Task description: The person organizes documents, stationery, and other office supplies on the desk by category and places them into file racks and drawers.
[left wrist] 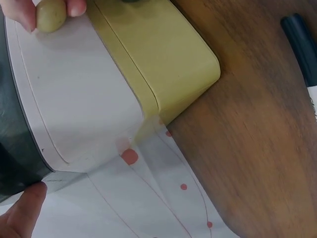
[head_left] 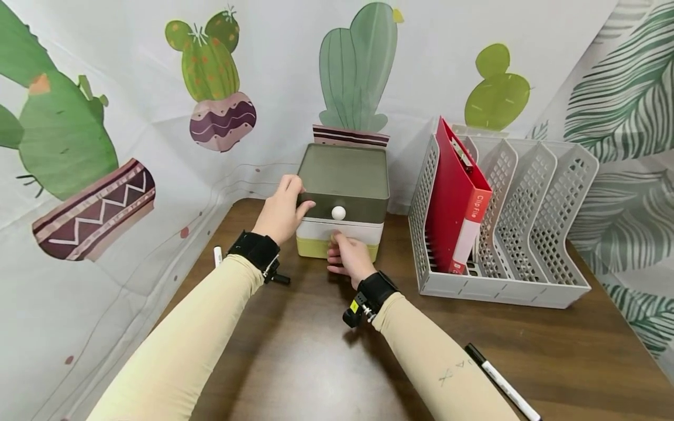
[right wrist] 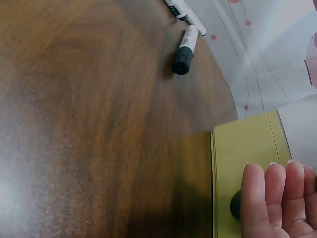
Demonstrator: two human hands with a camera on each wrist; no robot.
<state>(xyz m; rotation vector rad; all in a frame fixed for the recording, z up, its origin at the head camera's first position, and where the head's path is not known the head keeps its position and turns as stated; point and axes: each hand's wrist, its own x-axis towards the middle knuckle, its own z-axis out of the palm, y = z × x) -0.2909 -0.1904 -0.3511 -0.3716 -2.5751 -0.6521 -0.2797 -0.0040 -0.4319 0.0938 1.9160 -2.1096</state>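
A small three-drawer box [head_left: 342, 175] stands at the back of the wooden table [head_left: 316, 351]. Its top drawer is dark green with a white knob [head_left: 339, 213], the middle drawer [left wrist: 84, 84] is white, and the bottom drawer [right wrist: 242, 153] is yellow-green. My left hand [head_left: 300, 196] grips the box's top left corner, thumb [left wrist: 22, 213] on the dark front. My right hand [head_left: 337, 240] pinches the middle drawer's small pale-green knob [left wrist: 49, 15]. In the right wrist view its fingers [right wrist: 277, 198] lie over the bottom drawer's dark knob [right wrist: 235, 204]. All three drawers look closed.
A grey mesh file rack [head_left: 526, 234] holding a red clip file [head_left: 455, 204] stands to the right of the box. A black-capped marker [head_left: 500, 383] lies near the front right. Two more markers [right wrist: 184, 49] lie left of the box by the cactus-print backdrop [head_left: 105, 146].
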